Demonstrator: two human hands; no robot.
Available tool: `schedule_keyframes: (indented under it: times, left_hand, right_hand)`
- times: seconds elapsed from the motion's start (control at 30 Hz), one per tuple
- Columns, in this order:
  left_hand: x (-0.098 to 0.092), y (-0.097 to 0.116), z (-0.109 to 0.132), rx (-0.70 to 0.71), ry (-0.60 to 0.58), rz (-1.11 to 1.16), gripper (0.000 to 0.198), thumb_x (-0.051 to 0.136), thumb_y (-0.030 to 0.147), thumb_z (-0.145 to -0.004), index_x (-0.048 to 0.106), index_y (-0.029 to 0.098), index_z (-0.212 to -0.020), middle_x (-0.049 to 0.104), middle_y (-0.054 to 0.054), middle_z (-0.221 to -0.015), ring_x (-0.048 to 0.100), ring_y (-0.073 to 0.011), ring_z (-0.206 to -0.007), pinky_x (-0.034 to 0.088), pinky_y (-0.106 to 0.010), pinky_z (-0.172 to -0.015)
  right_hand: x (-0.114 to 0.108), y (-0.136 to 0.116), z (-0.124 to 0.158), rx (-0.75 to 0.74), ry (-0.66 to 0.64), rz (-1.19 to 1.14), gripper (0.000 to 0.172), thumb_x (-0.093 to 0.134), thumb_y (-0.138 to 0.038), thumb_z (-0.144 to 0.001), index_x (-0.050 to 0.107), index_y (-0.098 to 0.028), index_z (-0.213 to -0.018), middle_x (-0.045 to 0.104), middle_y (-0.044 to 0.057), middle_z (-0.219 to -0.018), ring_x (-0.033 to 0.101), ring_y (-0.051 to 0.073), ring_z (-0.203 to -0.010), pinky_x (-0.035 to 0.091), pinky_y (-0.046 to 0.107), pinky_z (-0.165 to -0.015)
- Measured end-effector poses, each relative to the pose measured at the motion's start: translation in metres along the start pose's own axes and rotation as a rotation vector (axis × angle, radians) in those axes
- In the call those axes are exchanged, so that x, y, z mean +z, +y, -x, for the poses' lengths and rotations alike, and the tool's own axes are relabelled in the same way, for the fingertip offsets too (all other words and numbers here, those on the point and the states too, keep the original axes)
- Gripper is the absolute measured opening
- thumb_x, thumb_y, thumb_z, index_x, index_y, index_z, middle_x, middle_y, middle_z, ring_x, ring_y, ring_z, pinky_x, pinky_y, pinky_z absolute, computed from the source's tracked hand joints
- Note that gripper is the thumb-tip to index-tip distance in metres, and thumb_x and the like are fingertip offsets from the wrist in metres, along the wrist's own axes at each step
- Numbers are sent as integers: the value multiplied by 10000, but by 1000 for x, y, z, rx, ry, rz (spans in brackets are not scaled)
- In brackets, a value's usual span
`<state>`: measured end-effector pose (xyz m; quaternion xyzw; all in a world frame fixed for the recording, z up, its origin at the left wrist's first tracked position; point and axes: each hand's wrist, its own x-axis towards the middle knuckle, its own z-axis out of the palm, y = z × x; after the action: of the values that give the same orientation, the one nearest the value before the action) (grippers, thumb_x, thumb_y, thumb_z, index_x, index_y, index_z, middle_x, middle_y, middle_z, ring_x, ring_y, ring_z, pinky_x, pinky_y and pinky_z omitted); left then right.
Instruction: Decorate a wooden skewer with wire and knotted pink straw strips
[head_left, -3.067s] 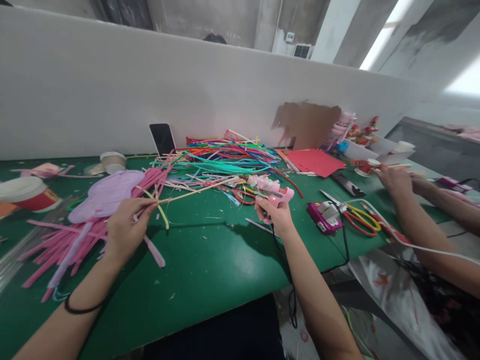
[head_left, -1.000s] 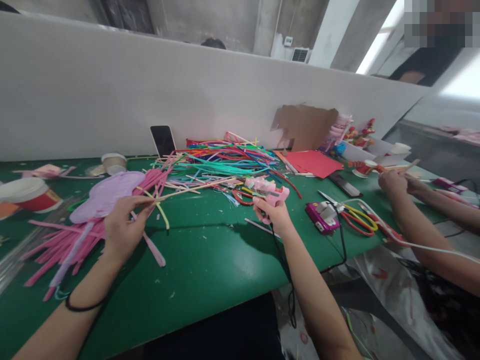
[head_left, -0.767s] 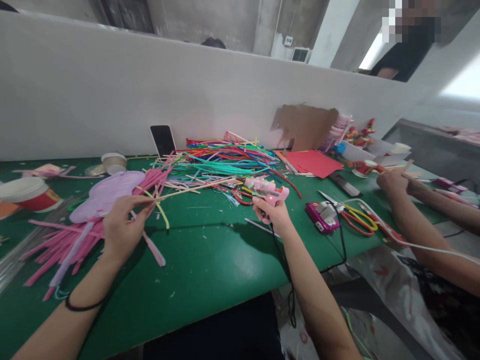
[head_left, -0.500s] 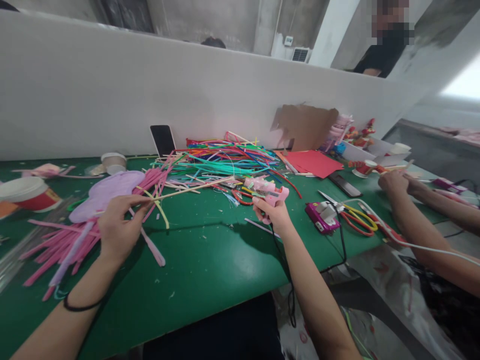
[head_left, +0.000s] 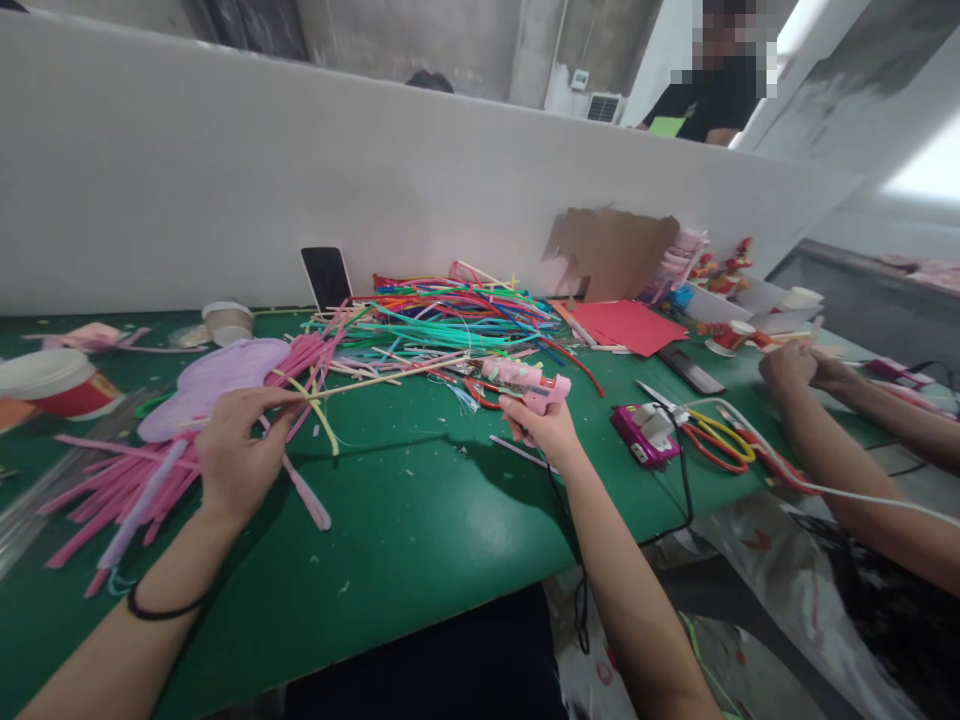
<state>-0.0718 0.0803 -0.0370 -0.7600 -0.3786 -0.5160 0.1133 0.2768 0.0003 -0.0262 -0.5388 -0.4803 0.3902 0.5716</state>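
My left hand (head_left: pixel 241 452) pinches one end of a thin pale stick (head_left: pixel 386 374), which slants up to the right over the table. A pink hot glue gun (head_left: pixel 551 392) is in my right hand (head_left: pixel 546 432), its nozzle side pointing left near the stick's far end. Whether the nozzle touches the stick I cannot tell. A black cord hangs from the gun. Close to my left hand lie a lilac fuzzy shape (head_left: pixel 217 385), a bundle of pink pipe cleaners (head_left: pixel 142 480) and a short yellow strip (head_left: pixel 328 428).
A heap of coloured pipe cleaners (head_left: pixel 450 325) lies behind my hands. Right are red sheets (head_left: pixel 630 326), a purple power strip (head_left: pixel 642 447) and scissors (head_left: pixel 716 445). A phone (head_left: pixel 327 278) leans on the partition (head_left: pixel 300 170). A co-worker's hands (head_left: pixel 791 368) work at far right.
My right hand and the glue gun have shifted slightly left and down. My left hand stays almost still with the stick. The person behind the partition has moved left.
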Motion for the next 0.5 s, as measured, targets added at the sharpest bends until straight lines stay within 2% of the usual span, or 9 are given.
schedule_keyframes:
  times: [0.13,0.5]
  left_hand:
    - [0,0,0,-8,-8,11,118,650,266,-886,702,161,-891,706,-85,-845,636,-229,-843,483,-368,-792]
    - [0,-1,1,-8,-3,-23,101,652,256,-885,708,172,-892,702,-80,-853,628,-231,-849,475,-369,-794]
  right_hand:
    - [-1,1,-1,4,26,-5,345,747,-467,-713,610,-171,-601,510,-41,-388,368,54,-316,255,200,-315]
    - [-1,1,0,-44,-13,84,291,736,-419,-742,600,-185,-633,516,-46,-415,403,66,-338,310,203,-338]
